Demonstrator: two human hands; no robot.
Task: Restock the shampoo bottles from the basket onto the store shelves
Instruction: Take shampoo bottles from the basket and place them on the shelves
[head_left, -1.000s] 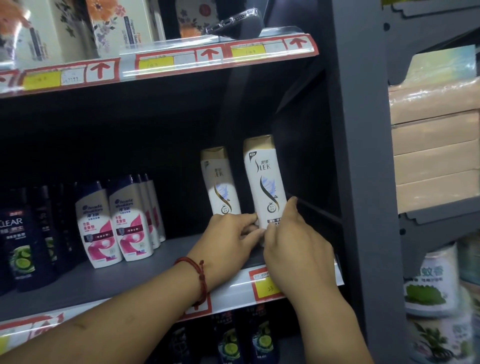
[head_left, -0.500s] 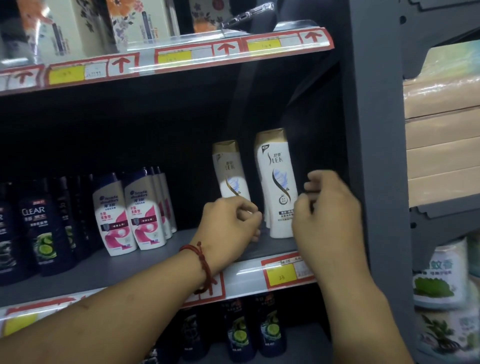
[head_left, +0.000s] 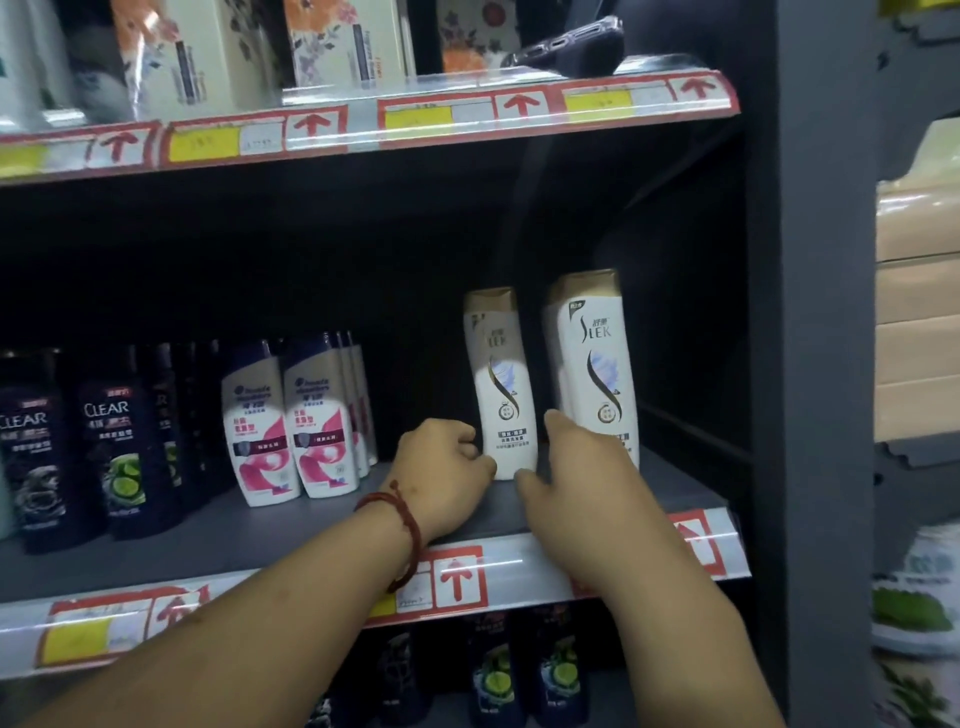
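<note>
Two white shampoo bottles with gold caps stand at the right end of the grey middle shelf (head_left: 291, 530). The left bottle (head_left: 501, 384) leans slightly; the right bottle (head_left: 595, 358) stands upright beside it. My left hand (head_left: 441, 470), with a red cord on its wrist, has its fingers curled against the left bottle's lower left side. My right hand (head_left: 579, 483) holds the same bottle's base from the right, thumb in front and forefinger between the two bottles. It hides the right bottle's bottom. The basket is not in view.
Pink-and-white shampoo bottles (head_left: 291, 421) and dark Clear bottles (head_left: 117, 457) fill the shelf's left part, with a gap before the white bottles. A grey upright post (head_left: 815, 364) bounds the shelf on the right. Boxes stand on the shelf above, more dark bottles below.
My right hand has come down and left from beside the post to the base of the left white bottle. My left hand stays at that bottle's base.
</note>
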